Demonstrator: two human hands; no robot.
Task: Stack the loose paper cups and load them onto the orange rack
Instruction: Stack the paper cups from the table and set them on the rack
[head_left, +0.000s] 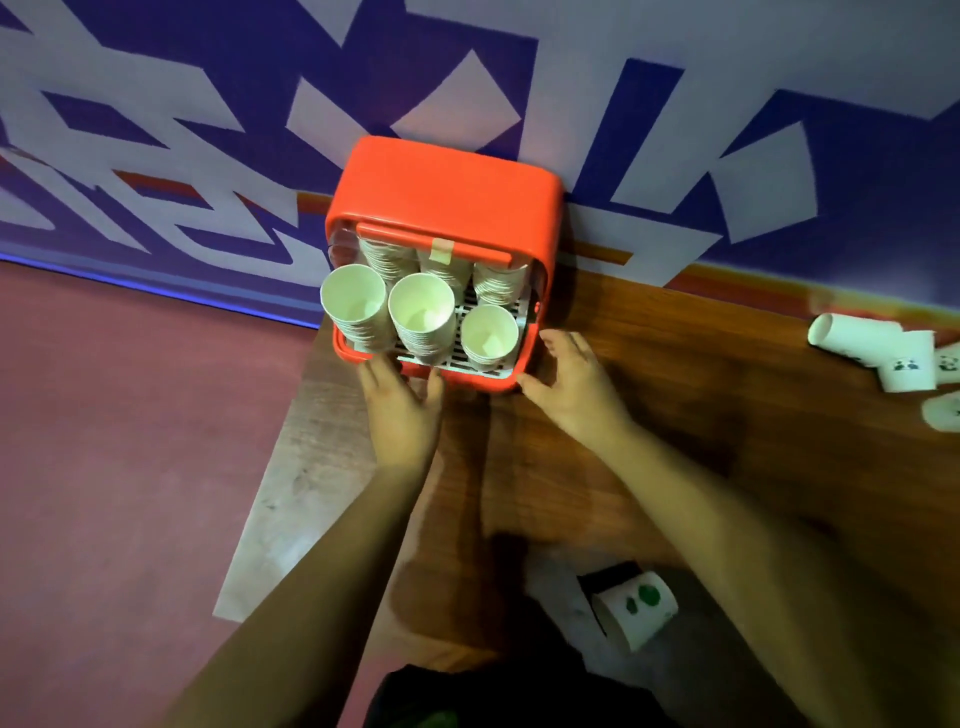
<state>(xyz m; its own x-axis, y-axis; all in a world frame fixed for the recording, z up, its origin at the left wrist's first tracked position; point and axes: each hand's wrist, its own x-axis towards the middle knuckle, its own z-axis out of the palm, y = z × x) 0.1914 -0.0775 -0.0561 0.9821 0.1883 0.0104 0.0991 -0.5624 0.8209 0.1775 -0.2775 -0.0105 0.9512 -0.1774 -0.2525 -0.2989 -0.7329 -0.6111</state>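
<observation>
6 stacks of white paper cups stand mouth-up inside the boxy orange plastic rack (447, 187). The rack sits at 12 o'clock in the view, on the far left corner of the brown wooden table (675, 415), with its back against the blue and white patterned wall (156, 130). 3 stacks form the front row on the white slatted tray (470, 304). The front-left stack (356, 304) is at the rack's 8 o'clock, the front-middle stack (422, 312) is just beside it, and the lower front-right stack (489, 335) is at 5 o'clock. The other 3 stand behind them, partly hidden under an orange bar (395, 234) that carries a strip of pale tape (440, 251).

The left hand (400, 410) is at the rack's 6 o'clock. Its fingers are straight and released, with the tips touching the front lower rim and grasping nothing. The right hand (576, 384) is at the rack's 4 o'clock, fingers spread and relaxed. Its thumb tip lies at the front right corner, but I cannot tell whether it touches.

At least 3 loose white cups (906, 364) lie on their sides at 3 o'clock, near the table's right edge and well apart from the rack. 1 green-spotted white cup (636, 613) lies on its side at 5 o'clock. The reddish floor (104, 415) fills 9 o'clock.
</observation>
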